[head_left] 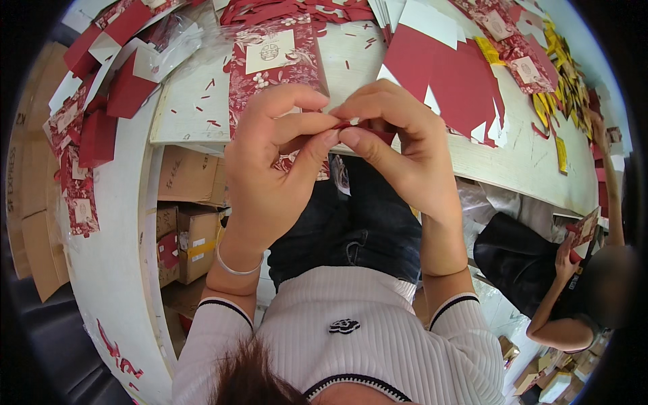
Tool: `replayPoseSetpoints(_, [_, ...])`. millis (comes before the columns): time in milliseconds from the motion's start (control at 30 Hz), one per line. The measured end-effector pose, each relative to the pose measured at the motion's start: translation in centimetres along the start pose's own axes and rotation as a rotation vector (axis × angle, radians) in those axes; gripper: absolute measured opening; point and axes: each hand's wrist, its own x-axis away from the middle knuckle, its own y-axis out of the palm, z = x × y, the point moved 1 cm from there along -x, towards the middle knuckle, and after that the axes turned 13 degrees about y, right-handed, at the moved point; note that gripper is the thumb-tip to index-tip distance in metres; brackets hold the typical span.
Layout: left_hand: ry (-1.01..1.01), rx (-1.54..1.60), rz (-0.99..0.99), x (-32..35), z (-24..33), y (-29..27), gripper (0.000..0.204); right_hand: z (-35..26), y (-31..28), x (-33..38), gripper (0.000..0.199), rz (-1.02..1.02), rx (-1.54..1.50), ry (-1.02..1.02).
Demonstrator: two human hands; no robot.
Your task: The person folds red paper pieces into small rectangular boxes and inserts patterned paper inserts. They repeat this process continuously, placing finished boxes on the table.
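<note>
My left hand (270,152) and my right hand (405,142) meet fingertip to fingertip over the table's front edge. Both pinch a small red strip (346,125) with a whitish bit on it; the fingers hide most of it, so its exact kind does not show. Just beyond my hands lies a red box (273,74) with a pale floral print and a cream label, partly covered by my left hand. Below the left fingers, more of the floral red print shows, beside a piece of clear plastic (340,175) hanging in front of my dark trousers.
Stacked plain red card sheets (445,81) lie right of the box. Red paper strips (297,10) pile up at the back. Folded red boxes (111,135) crowd the left, yellow packets (567,67) the far right. A co-worker (574,283) holds a printed box. Cardboard cartons (196,236) stand underneath.
</note>
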Motion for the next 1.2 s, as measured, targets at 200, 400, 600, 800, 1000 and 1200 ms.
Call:
replayPoseSetpoints(200, [-0.185,0.214,0.18,0.5,0.1,-1.2,0.024,0.2,0.8,0.0,0.012,0.275,0.454,-0.518])
replayPoseSetpoints(400, [-0.234,-0.168,0.329,2.4,-2.9,-9.0,0.016,1.3,0.9,-5.3,0.008,0.298,0.473,-0.469])
replayPoseSetpoints(600, [-0.756,0.49,0.373,3.1,-6.2,-7.5,0.027,3.6,3.7,-9.0,0.006,0.139,0.514,-0.458])
replayPoseSetpoints(800, [-0.75,0.623,0.268,2.6,-6.4,-4.8,0.026,3.7,4.2,-8.5,0.008,0.131,0.625,-0.47])
replayPoseSetpoints(1000, [-0.701,0.645,0.268,2.6,-6.2,-3.5,0.025,2.5,3.7,-8.1,0.008,0.072,0.855,-0.537])
replayPoseSetpoints(1200, [-0.705,1.37,0.52,2.2,-6.3,-2.6,0.036,2.3,2.4,-8.9,0.006,-0.114,0.746,-0.348])
